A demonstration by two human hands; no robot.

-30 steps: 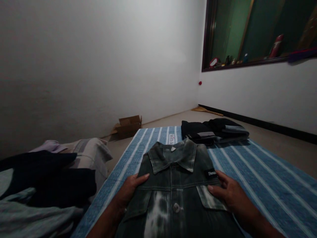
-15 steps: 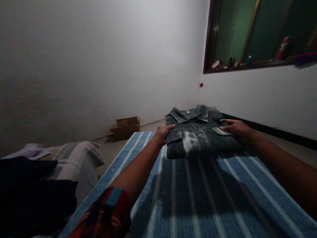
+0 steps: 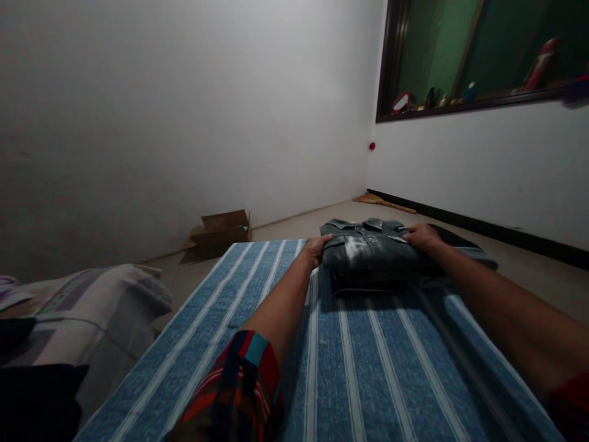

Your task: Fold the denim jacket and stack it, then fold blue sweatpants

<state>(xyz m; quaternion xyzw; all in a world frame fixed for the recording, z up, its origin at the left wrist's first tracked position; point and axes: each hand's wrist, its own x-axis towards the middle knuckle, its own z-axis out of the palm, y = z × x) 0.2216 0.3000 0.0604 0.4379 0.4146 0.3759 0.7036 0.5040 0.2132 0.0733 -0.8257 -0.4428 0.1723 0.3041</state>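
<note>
A folded grey denim jacket [image 3: 368, 248] with pale faded patches lies on dark folded clothes [image 3: 363, 283] at the far end of the table. My left hand [image 3: 316, 250] grips its left edge, thumb on top and fingers out of sight underneath. At the jacket's right side, my right hand [image 3: 422, 236] is closed on the cloth near the collar. Beneath both is a blue cloth with white stripes [image 3: 276, 288] that covers the table. More dark clothing [image 3: 464, 245] sticks out to the right, past my right hand.
An open cardboard box [image 3: 221, 233] sits on the floor by the wall. To the left, a pale blanket [image 3: 105, 307] covers a surface, with dark cloth [image 3: 41, 393] nearer me. A broom-like object [image 3: 384, 201] lies in the corner. Small items stand on the window sill [image 3: 423, 113].
Both hands have carried the jacket forward and lowered it onto the dark folded clothes. My view has shifted slightly, so the dark pile and the floor corner now show.
</note>
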